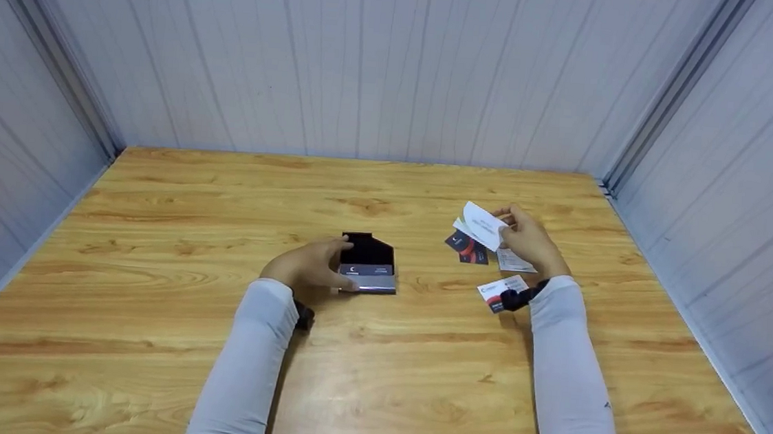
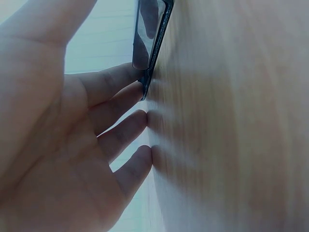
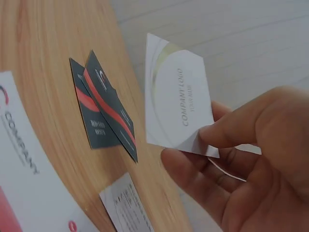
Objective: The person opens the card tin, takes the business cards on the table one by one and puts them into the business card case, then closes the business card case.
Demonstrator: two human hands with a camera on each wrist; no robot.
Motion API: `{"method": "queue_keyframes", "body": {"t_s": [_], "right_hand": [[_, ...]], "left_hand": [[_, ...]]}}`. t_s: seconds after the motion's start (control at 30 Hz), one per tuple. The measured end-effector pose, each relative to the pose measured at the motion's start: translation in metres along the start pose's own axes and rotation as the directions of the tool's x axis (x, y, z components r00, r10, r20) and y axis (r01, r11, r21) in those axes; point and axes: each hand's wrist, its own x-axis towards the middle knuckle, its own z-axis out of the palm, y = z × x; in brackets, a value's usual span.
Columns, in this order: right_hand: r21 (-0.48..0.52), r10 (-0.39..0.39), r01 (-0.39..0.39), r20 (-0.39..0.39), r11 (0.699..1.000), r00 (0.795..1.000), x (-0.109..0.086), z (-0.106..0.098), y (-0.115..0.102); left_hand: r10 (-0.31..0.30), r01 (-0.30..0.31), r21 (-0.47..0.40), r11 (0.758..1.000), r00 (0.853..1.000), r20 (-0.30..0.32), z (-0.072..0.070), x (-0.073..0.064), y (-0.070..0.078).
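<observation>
My left hand [image 1: 310,263] grips the left side of a business card case [image 1: 376,284], its thumb on the silver front and fingertips by the raised black lid. The case lies open on the table with a dark card [image 1: 372,270] showing inside. In the left wrist view, the glossy case [image 2: 147,34] is partly cut off and two lower fingertips touch the wood. On the right, my right hand [image 1: 532,246] pinches a white business card [image 3: 178,96] between thumb and fingers, held above the table. Another card edge shows behind it; how many are held I cannot tell.
Under the raised card lie two overlapping dark cards with red stripes [image 3: 106,106]. A white printed card [image 1: 514,261] lies below the right hand. Nearer, a white and red card [image 1: 493,291] is partly covered by the wrist camera [image 1: 514,299]. Panel walls [image 1: 384,65] border the wooden table [image 1: 184,242].
</observation>
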Motion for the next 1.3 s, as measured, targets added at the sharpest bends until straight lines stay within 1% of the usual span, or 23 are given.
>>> {"method": "queue_keyframes", "body": {"t_s": [0.1, 0.27, 0.33, 0.43, 0.57, 0.67, 0.9, 1.03, 1.17, 1.3], "right_hand": [[0.008, -0.029, 0.029, -0.015, 1.000, 0.999, 0.001, 0.004, -0.002], [0.058, -0.063, 0.063, -0.009, 0.996, 0.998, 0.003, 0.011, -0.007], [0.048, -0.078, 0.078, -0.010, 0.996, 0.997, 0.004, 0.016, -0.010], [0.014, -0.125, 0.125, 0.005, 0.992, 0.992, 0.006, 0.026, -0.016], [-0.004, -0.186, 0.187, 0.055, 0.982, 0.981, 0.009, 0.042, -0.022], [0.001, -0.204, 0.204, 0.081, 0.979, 0.976, 0.010, 0.053, -0.025], [0.009, -0.250, 0.250, 0.074, 0.968, 0.965, 0.011, 0.073, -0.035], [-0.008, -0.291, 0.292, 0.071, 0.956, 0.954, 0.010, 0.088, -0.044], [0.001, -0.350, 0.351, 0.074, 0.936, 0.934, 0.010, 0.104, -0.051], [0.005, -0.390, 0.391, 0.087, 0.920, 0.917, 0.009, 0.117, -0.056]], "left_hand": [[0.008, -0.009, 0.006, 1.000, 1.000, 0.005, 0.000, 0.000, 0.000], [0.013, -0.013, 0.023, 1.000, 1.000, 0.013, -0.002, 0.001, 0.001], [0.007, -0.007, 0.017, 1.000, 1.000, 0.018, -0.002, 0.000, 0.001], [0.006, -0.006, 0.009, 1.000, 1.000, 0.015, -0.002, 0.000, 0.000], [0.004, -0.004, 0.013, 1.000, 1.000, 0.006, -0.002, 0.000, 0.000], [0.002, -0.002, 0.019, 1.000, 1.000, 0.002, -0.002, 0.000, 0.000], [0.003, -0.003, 0.029, 1.000, 1.000, 0.000, -0.002, 0.002, 0.001], [0.004, -0.004, 0.028, 1.000, 1.000, -0.005, -0.003, 0.003, 0.000], [0.012, -0.012, 0.023, 1.000, 1.000, 0.002, -0.003, 0.003, -0.001], [0.015, -0.015, 0.028, 1.000, 1.000, 0.010, -0.003, 0.003, -0.002]]}}
